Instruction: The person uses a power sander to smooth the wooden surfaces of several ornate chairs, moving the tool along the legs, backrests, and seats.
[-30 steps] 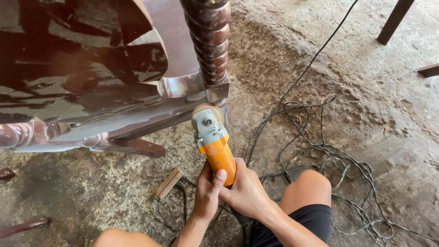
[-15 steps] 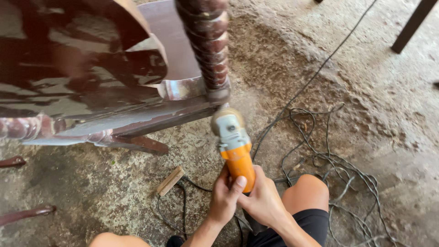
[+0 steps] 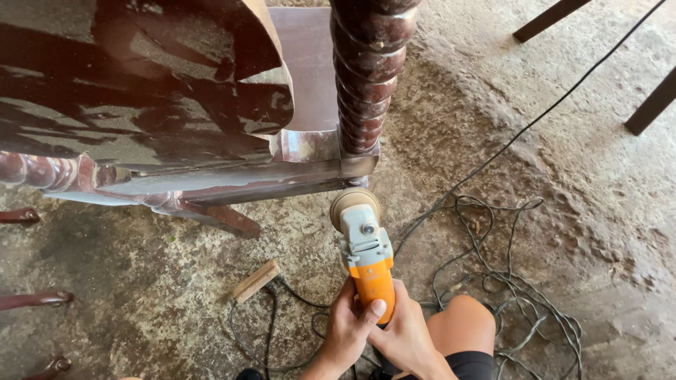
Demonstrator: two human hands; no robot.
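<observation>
Left hand and right hand gripping orange grinder, rough stained concrete floor

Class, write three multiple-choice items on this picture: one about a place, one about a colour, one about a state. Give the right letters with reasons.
1. Where is the small wood block?
A. on the floor, left of the grinder
B. on the furniture
C. in a hand

2. What colour is the grinder handle?
A. blue
B. orange
C. green

3. How is the grinder held?
A. by both hands
B. by one hand
C. lying unheld on the floor

Answers: 1 A, the block lies on the concrete floor. 2 B, the grip is orange under a grey head. 3 A, the left hand and right hand both wrap the handle, its disc just below the dark furniture.
</observation>
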